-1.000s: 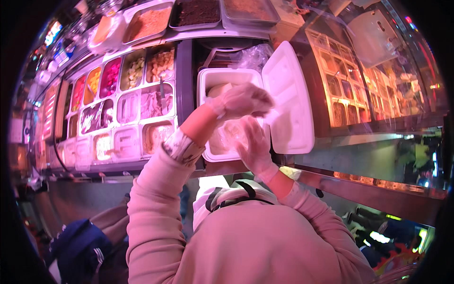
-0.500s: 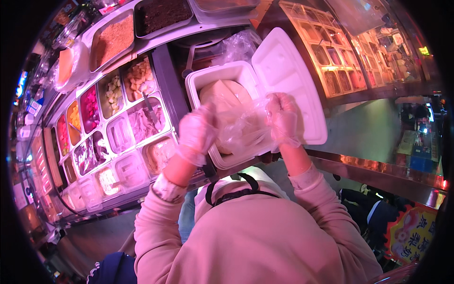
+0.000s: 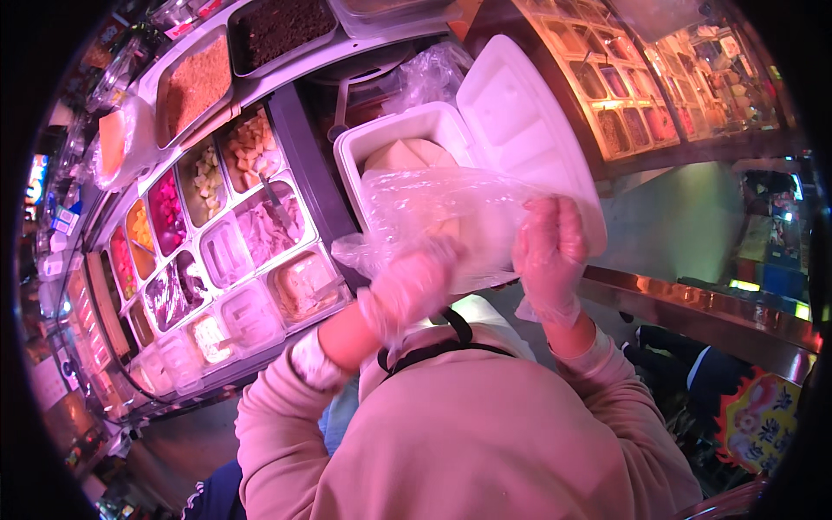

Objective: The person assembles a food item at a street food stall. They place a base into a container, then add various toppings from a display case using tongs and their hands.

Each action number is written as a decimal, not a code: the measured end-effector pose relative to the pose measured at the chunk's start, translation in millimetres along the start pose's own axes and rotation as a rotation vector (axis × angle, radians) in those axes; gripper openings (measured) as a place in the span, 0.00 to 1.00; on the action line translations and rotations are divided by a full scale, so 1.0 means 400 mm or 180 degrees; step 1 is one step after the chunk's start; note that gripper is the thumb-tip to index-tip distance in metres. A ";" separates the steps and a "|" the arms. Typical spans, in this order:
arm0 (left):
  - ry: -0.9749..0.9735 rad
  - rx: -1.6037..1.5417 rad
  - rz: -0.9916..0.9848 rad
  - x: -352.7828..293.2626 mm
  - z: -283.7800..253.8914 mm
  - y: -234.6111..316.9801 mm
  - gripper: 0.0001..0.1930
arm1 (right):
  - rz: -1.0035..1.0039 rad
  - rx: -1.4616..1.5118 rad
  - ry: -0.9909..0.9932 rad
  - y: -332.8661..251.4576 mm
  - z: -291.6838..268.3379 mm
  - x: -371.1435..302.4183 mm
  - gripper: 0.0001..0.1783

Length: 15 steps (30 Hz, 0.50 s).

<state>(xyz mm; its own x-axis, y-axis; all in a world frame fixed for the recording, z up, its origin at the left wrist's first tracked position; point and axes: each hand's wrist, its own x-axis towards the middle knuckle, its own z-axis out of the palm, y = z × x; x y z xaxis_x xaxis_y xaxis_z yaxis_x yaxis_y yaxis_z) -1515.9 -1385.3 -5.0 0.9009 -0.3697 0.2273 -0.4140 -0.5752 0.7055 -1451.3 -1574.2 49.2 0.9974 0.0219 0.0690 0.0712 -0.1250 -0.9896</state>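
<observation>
R hand (image 3: 553, 250) pinches clear plastic film (image 3: 425, 198) at its R end, L hand (image 3: 414, 284) at lower edge, grip blurred, can't tell, w/ film stretching over open wht box (image 3: 433, 126).

Diced ingredients (image 3: 250, 147) in rows of pans (image 3: 198, 211) and crumbly toppings (image 3: 196, 82) line the counter (image 3: 303, 165) of a food stall.

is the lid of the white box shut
No, the lid stands open to the right of the white box.
</observation>
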 end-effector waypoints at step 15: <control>-0.0722 -0.0284 -0.1340 0.140 0.061 -0.177 0.16 | -0.1812 -0.1481 0.0227 -0.038 -0.057 -0.014 0.05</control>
<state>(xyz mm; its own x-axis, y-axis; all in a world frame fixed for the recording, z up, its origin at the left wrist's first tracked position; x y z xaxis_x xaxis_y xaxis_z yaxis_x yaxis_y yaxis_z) -1439.2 -1383.1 -58.8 0.9326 -0.2738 -0.2352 0.0019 -0.6478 0.7618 -1457.6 -1594.8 66.9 0.8017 0.1464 0.5796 0.5604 -0.5216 -0.6434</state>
